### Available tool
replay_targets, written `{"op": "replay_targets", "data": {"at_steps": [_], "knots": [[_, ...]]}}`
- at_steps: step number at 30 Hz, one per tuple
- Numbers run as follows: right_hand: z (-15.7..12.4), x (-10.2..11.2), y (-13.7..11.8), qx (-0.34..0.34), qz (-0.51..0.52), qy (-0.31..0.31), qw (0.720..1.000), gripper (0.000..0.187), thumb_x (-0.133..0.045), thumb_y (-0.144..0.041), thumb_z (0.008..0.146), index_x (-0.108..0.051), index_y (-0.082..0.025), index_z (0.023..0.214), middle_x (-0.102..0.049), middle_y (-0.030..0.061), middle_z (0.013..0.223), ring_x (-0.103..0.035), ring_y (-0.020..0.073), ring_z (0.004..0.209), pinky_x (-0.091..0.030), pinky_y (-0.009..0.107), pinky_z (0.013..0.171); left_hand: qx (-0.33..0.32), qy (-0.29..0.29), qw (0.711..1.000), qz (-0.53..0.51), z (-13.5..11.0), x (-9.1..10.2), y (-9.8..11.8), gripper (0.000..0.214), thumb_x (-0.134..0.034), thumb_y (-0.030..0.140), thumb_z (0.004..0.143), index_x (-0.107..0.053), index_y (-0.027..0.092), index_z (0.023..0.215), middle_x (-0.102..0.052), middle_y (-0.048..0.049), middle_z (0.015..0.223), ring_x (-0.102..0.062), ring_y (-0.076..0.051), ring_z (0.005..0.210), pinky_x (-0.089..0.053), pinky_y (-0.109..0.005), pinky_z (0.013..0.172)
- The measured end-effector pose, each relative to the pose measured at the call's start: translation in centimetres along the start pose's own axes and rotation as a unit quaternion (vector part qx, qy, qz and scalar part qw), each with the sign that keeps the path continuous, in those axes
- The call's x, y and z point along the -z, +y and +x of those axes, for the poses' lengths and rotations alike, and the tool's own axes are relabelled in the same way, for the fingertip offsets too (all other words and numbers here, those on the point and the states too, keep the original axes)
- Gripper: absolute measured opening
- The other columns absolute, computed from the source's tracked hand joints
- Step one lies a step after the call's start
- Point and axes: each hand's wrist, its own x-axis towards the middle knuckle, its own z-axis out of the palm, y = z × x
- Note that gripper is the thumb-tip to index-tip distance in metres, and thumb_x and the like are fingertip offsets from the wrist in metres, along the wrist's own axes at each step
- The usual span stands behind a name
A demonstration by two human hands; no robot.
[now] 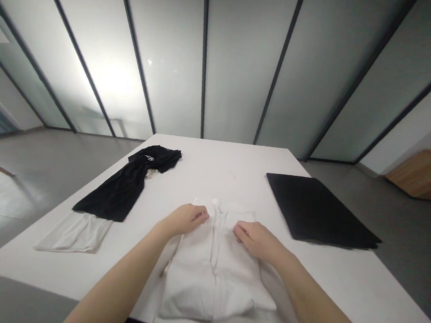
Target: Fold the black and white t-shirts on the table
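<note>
Straight ahead of me at the near side of the table lies a white garment (pixel 197 280), partly folded, with a narrow gap between two flaps along its middle. My left hand (pixel 187 219) is closed on the left flap near the far end, thumb and fingers pressed together. On the opposite flap, my right hand (pixel 257 240) pinches the cloth with curled fingers. Folds bulge at the near end, and the cloth runs on past the bottom of the view. Its exact kind cannot be made out.
A black T-shirt (pixel 123 186) with white print lies loosely on the left, overlapping a folded white cloth (pixel 73 234). On the right rests a flat black sheet or folded cloth (pixel 317 210). The white table (pixel 222 164) ends before frosted glass panels (pixel 242 63).
</note>
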Motion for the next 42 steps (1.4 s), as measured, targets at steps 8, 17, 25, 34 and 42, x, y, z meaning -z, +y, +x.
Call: {"op": "replay_targets", "data": {"at_steps": [8,17,25,34,42], "knots": [[0.9,-1.0,3.6,-0.189,-0.093,0.142,0.967,0.033,-0.059,-0.038,0.101,-0.069,-0.015,0.124,-0.076,0.0156,0.108,-0.071,0.0288,0.097,-0.044,0.034,0.079,0.224,0.130,0.954,0.154,0.5,-1.6,-1.4,0.039,-0.059,0.037,0.099,-0.068,0.014,0.129,-0.067,-0.0226,0.130,-0.060,-0.038,0.122,-0.046,-0.046,0.100],[1.6,-1.0,4.5,-0.189,0.136,0.152,0.961,0.019,-0.069,-0.025,0.086,-0.069,-0.020,0.104,-0.076,0.0105,0.103,-0.072,0.0251,0.093,-0.052,0.034,0.084,0.159,0.164,0.970,-0.083,1.5,-2.5,-3.5,0.017,-0.065,0.028,0.091,-0.072,0.020,0.104,-0.075,-0.0113,0.104,-0.069,-0.028,0.097,-0.049,-0.038,0.093],[0.4,1.8,6.2,-0.313,0.311,-0.006,0.898,0.029,-0.071,-0.047,0.095,-0.062,-0.021,0.087,-0.059,-0.0039,0.056,-0.035,0.0071,0.037,-0.019,0.022,0.036,0.318,0.064,0.847,-0.421,0.7,-0.7,-3.6,0.030,-0.071,0.050,0.092,-0.063,0.021,0.092,-0.059,0.0022,0.062,-0.037,-0.010,0.040,-0.024,-0.024,0.044],[0.4,2.0,5.1,-0.311,0.604,-0.137,0.720,0.033,-0.048,-0.044,0.110,-0.062,-0.015,0.115,-0.080,0.0181,0.110,-0.067,0.0125,0.049,-0.047,0.019,0.033,0.253,-0.060,0.609,-0.750,1.1,-0.8,-3.5,0.036,-0.054,0.048,0.106,-0.059,0.014,0.117,-0.073,-0.0260,0.126,-0.079,-0.027,0.093,-0.062,-0.035,0.075],[1.8,0.5,4.8,-0.209,0.761,-0.043,0.612,0.026,-0.041,-0.030,0.111,-0.064,-0.018,0.110,-0.074,0.0157,0.133,-0.077,0.0243,0.110,-0.068,0.043,0.086,0.211,0.067,0.593,-0.774,1.9,-2.1,-3.9,0.026,-0.053,0.033,0.108,-0.069,0.014,0.102,-0.076,-0.0201,0.124,-0.076,-0.026,0.107,-0.058,-0.039,0.100]]}}
